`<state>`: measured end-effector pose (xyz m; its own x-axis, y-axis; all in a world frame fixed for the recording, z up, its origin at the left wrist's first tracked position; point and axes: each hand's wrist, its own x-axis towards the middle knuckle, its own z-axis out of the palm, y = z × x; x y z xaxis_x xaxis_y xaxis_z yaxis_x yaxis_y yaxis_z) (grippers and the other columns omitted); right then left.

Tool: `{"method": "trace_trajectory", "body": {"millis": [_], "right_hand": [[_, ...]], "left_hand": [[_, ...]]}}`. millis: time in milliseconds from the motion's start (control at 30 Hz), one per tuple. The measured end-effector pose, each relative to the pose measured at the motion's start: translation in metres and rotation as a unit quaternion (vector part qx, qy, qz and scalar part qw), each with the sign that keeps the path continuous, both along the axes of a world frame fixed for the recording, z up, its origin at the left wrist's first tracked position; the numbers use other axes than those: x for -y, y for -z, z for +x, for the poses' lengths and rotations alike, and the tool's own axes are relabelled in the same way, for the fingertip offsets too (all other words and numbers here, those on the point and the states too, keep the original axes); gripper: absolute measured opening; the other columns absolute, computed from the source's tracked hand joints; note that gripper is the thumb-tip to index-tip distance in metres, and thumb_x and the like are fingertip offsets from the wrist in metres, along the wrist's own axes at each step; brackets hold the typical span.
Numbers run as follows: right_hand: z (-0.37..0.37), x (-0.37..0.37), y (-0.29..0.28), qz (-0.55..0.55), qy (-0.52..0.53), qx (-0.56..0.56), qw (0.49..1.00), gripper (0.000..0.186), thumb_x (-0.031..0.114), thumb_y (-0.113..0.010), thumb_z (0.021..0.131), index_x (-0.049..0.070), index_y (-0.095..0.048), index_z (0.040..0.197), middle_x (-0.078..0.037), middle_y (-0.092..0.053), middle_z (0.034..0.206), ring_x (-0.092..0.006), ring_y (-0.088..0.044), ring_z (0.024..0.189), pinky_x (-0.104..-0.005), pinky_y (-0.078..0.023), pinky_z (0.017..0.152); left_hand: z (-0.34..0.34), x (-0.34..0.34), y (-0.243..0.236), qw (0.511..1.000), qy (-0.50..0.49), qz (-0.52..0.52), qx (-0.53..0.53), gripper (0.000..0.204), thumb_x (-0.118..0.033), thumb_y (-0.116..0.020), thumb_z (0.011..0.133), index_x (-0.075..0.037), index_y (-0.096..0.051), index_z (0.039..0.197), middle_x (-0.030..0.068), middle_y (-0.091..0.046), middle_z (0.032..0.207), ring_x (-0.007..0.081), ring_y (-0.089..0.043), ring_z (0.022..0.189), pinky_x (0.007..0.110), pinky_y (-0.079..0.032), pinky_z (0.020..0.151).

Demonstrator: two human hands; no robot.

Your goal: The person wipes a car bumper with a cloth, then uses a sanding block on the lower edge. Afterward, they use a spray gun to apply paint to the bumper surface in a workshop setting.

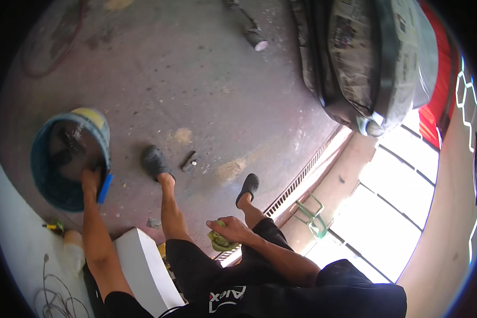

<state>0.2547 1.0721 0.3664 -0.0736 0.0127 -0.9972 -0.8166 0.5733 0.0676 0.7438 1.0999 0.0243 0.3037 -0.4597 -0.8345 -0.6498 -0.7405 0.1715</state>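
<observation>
My left hand [91, 179] reaches over the near right rim of a large blue bucket [38, 180], its fingers lost in the dark inside. Dark shapes [71, 142] show within the bucket, too dim to name. Against the outer rim, right beside my wrist, is a flat blue piece [105, 189]. My right hand [233, 231] is closed around a crumpled green cloth [220, 244], held in front of my body. On the floor between my feet lies a small dark block-shaped tool [188, 161].
A car [355, 58] partly masked with newspaper stands at upper right. A tool with a round end [256, 40] lies on the floor near it. A hose [63, 57] curves at upper left. Close by are a white box [143, 259], a loose cable [58, 302] and a green chair [314, 220].
</observation>
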Motion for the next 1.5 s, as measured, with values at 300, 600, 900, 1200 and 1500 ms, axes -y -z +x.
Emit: {"method": "trace_trajectory", "body": {"millis": [300,600,900,1200,1500], "right_hand": [[-0.023,-0.013,0.009,-0.242,0.056,0.032,0.968,0.041,0.042,-0.069,0.097,0.010,-0.075,0.121,-0.021,-0.078,0.107,-0.0384,-0.076,0.102,-0.0489,-0.058,0.095],[-0.109,0.001,0.017,-0.346,0.120,0.150,0.918,0.036,0.037,-0.070,0.099,0.016,-0.076,0.127,-0.019,-0.079,0.108,-0.0389,-0.075,0.106,-0.0482,-0.058,0.095],[-0.364,-0.041,0.046,-0.497,0.323,0.068,0.803,0.057,0.053,-0.072,0.102,0.000,-0.074,0.123,-0.016,-0.081,0.108,-0.0334,-0.078,0.099,-0.0432,-0.059,0.092],[-0.637,-0.150,0.011,-0.266,0.616,0.138,0.729,0.037,0.040,-0.078,0.103,0.003,-0.078,0.109,0.000,-0.076,0.091,-0.0061,-0.066,0.077,-0.0260,-0.055,0.067],[-0.757,-0.155,0.008,-0.244,0.633,0.107,0.727,0.032,0.034,-0.073,0.107,0.002,-0.076,0.103,0.000,-0.074,0.087,-0.0073,-0.067,0.073,-0.0255,-0.054,0.064]], "left_hand": [[-0.001,0.046,-0.128,0.944,-0.145,-0.222,0.195,0.059,-0.027,-0.055,0.104,0.005,-0.052,0.153,0.0303,-0.060,0.148,0.0450,-0.061,0.135,0.048,-0.047,0.113],[-0.224,0.137,-0.216,0.883,-0.153,-0.440,-0.051,0.043,-0.019,-0.062,0.108,0.009,-0.057,0.139,0.0166,-0.071,0.121,0.0215,-0.066,0.105,0.036,-0.053,0.094],[-0.680,0.085,-0.274,0.878,0.017,-0.243,-0.412,0.014,-0.012,-0.061,0.105,0.002,-0.059,0.106,-0.0034,-0.056,0.088,0.0053,-0.047,0.079,0.026,-0.042,0.067],[-0.960,-0.016,-0.275,0.855,0.127,-0.107,-0.491,0.031,-0.018,-0.067,0.102,0.000,-0.063,0.127,0.0012,-0.066,0.095,0.0095,-0.060,0.084,0.028,-0.053,0.080],[-1.084,-0.009,-0.253,0.810,0.043,0.156,-0.563,0.056,-0.036,-0.075,0.102,0.002,-0.062,0.140,0.0081,-0.071,0.120,0.0137,-0.065,0.106,0.030,-0.054,0.094]]}}
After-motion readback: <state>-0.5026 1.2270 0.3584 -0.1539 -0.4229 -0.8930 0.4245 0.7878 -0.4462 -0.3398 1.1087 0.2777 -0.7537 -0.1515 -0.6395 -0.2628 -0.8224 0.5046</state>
